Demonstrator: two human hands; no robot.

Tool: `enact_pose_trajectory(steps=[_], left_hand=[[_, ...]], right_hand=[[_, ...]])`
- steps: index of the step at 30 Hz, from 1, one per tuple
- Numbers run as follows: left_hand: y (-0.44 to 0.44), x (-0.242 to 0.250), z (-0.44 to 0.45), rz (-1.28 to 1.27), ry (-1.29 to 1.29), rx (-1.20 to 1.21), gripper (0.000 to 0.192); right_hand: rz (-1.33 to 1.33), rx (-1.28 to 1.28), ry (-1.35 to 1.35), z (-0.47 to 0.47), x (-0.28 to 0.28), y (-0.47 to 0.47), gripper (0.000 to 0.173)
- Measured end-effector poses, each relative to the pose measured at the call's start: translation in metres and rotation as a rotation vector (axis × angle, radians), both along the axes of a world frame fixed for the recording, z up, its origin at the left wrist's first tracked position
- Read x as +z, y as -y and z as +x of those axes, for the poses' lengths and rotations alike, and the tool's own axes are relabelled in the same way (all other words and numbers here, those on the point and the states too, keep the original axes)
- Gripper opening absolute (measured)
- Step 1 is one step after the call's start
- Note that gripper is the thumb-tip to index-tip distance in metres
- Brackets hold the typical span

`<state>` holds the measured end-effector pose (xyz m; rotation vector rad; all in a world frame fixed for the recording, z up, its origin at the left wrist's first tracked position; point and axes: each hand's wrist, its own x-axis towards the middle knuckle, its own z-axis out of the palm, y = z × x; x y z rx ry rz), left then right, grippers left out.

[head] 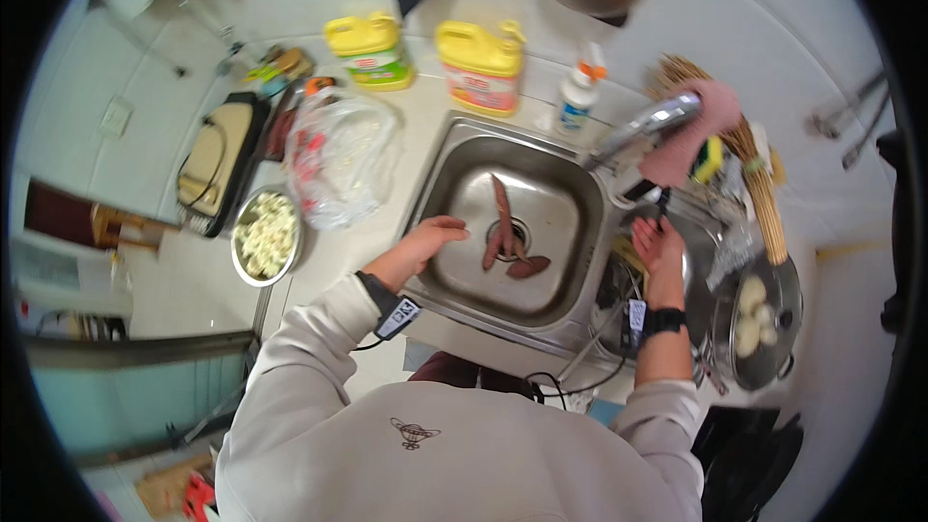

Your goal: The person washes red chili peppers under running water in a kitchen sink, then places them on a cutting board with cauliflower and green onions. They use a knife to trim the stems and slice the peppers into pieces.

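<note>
My left hand (429,241) is over the left rim of the stainless steel sink (464,132), its fingers apart and nothing in it. Several reddish sweet potatoes lie in the basin around the drain: a long thin one (502,203), a short pointed one (528,267) and smaller ones. My right hand (660,245), palm up with bent fingers, is above the second basin at the right. A dark handle-like piece (663,201) is at its fingertips; whether I grip it is unclear. A chrome faucet (645,127) stands behind, with a pink cloth (678,138) over it.
To the left are a bowl of chopped pale food (267,235), a plastic bag (344,159) and an electric griddle (221,159). Yellow-topped jugs (481,69) and a spray bottle (578,98) stand behind. At right, a pot (786,337) holds pale round pieces beside a stick bundle (761,210).
</note>
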<state>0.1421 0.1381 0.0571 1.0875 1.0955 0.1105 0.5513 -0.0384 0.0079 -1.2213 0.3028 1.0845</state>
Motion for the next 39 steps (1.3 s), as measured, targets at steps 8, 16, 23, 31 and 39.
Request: enact_pose_trajectory(steps=[8,16,23,31,39], left_hand=[[0.044,-0.008,-0.007,0.057,-0.008,0.017,0.054],[0.063,0.001,-0.011,0.057,-0.036,0.134,0.054],[0.067,-0.017,-0.024,0.068,-0.007,0.169,0.052],[0.068,-0.014,0.002,-0.033,-0.028,0.105,0.046],[0.040,-0.015,0.007,-0.026,-0.087,0.009,0.048]], right_hand=[[-0.092,0.227,0.108,0.025,0.011,0.003,0.036],[0.018,0.176,0.093,0.032,0.029,-0.007,0.035],[0.046,0.251,0.125,-0.027,0.018,0.000,0.034],[-0.009,0.490,0.085,-0.120,-0.007,-0.040,0.030],[-0.327,0.580,0.101,-0.152,-0.065,-0.055,0.025]])
